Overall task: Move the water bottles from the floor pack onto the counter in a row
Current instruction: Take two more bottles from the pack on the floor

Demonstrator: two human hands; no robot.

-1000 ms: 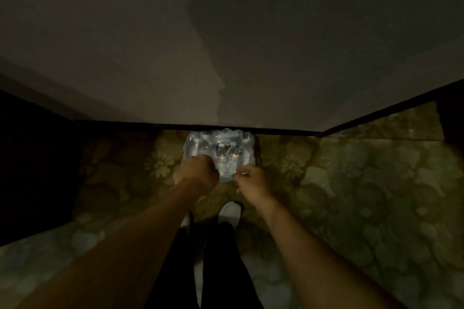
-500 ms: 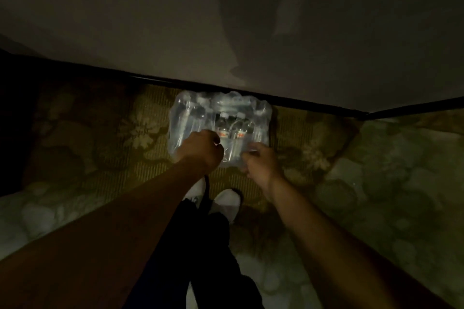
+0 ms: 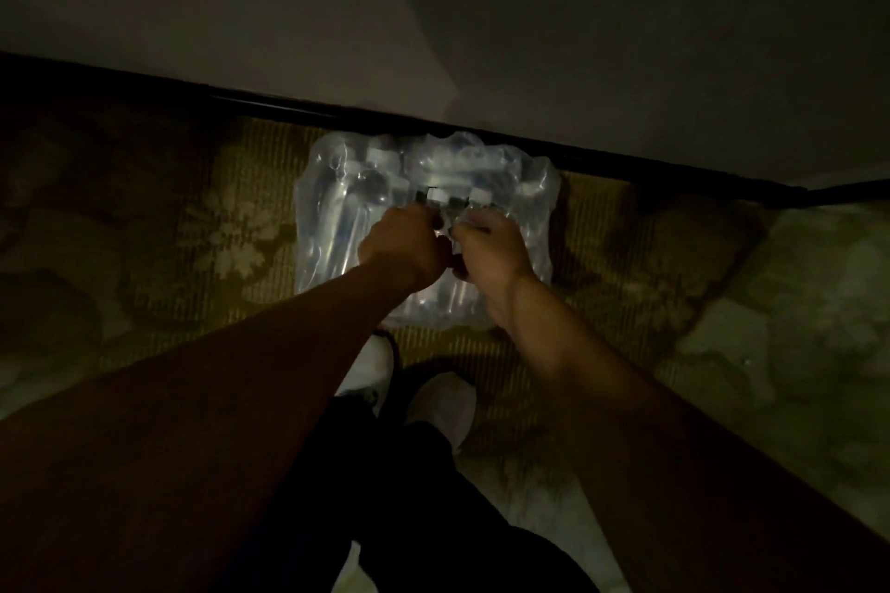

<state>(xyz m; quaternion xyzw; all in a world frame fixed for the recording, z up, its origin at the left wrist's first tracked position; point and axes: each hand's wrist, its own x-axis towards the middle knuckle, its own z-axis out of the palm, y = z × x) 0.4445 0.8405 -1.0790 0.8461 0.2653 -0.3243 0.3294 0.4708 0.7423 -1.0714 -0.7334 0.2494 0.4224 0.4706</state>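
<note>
Carpet (image 3: 144, 226) lies under your bottle pack (image 3: 337, 226), which sits against the wall (image 3: 481, 14). Your left hand (image 3: 402, 243) and right hand (image 3: 491, 250) both keep a clenched grip on its plastic wrap, close together.

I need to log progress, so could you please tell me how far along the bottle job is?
Nothing looks done: no bottle is out, and the counter is not in view. In hand: the left hand and right hand both grip the plastic wrap on top of the pack, which sits on the carpet by the wall. Left: pulling the bottles out and lining them up.
</note>
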